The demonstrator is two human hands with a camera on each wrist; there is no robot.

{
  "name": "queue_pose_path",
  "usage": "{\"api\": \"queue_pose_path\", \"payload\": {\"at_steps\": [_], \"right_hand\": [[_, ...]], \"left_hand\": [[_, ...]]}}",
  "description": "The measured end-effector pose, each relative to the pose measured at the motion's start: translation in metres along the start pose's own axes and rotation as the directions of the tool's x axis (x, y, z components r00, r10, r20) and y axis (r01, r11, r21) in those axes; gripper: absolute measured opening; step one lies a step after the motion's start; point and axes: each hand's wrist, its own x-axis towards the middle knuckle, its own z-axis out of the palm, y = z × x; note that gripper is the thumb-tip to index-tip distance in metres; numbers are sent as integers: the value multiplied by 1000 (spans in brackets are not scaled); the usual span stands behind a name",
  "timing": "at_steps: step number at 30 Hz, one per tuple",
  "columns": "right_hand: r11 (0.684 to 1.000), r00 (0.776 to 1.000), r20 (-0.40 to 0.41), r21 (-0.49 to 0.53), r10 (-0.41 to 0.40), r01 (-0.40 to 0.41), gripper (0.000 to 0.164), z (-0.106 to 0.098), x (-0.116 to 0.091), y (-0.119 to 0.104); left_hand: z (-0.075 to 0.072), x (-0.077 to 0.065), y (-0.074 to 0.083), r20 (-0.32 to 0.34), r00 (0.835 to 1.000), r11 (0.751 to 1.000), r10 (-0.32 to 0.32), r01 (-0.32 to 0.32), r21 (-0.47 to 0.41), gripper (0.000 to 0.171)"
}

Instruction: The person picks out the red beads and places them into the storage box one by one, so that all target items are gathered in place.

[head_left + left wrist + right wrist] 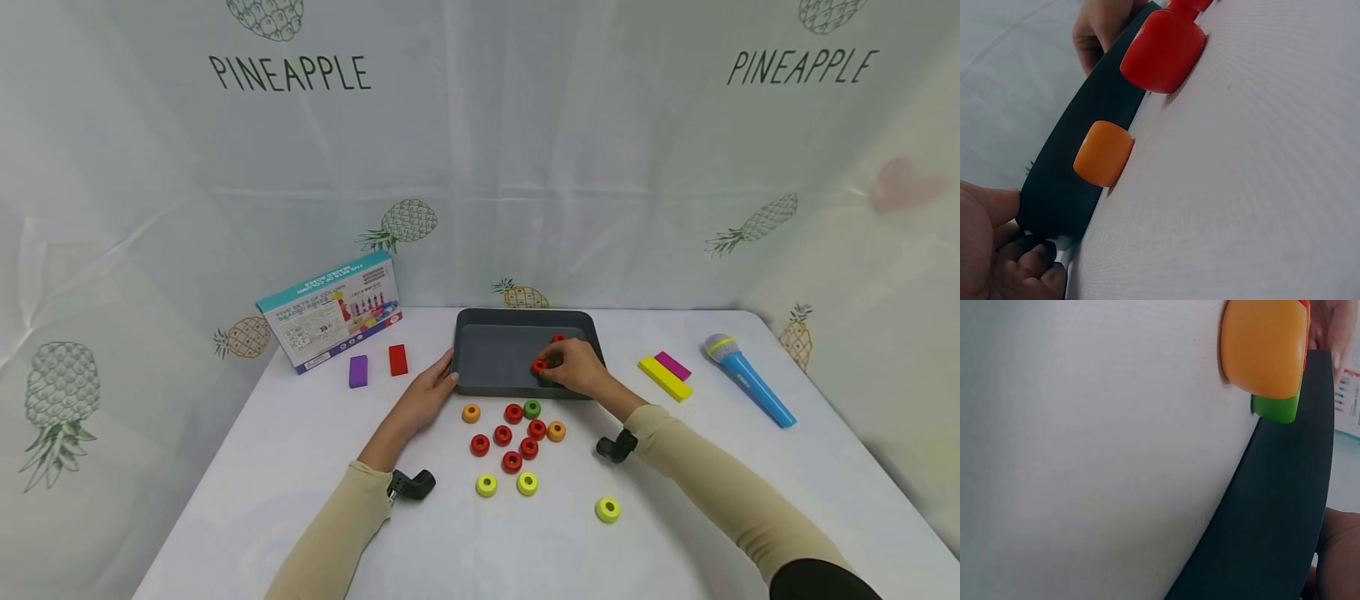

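Observation:
A dark grey rectangular tray (495,350) lies near the table's back edge. At its left front corner my left hand (426,395) holds the side, thumb over the rim and fingers curled beside it in the left wrist view. Over the tray's right half, my right hand (576,367) pinches a red ring-shaped bead (538,366) between thumb and fingers. Another red bead (558,337) shows just behind that hand, partly covered. In front of the tray lie several loose beads, among them an orange bead (471,412), a green bead (532,409) and a red bead (480,445).
Yellow beads (608,509) lie nearer the front. Left of the tray are a purple block (358,371), a red block (398,360) and a printed box (333,312). To the right lie a yellow block (664,379), a magenta block (672,365) and a blue microphone (753,383).

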Motion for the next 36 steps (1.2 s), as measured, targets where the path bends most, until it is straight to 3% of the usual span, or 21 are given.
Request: {"api": "queue_pose_path", "payload": {"at_steps": [20, 36], "right_hand": [[1000, 1000, -10, 25, -5, 6, 31, 2, -4, 5], [995, 995, -70, 75, -65, 70, 33, -12, -23, -14]], "left_hand": [[3, -1, 1, 10, 1000, 1000, -18, 18, -9, 61], [-2, 0, 1, 14, 1000, 1000, -6, 7, -6, 61]]}}
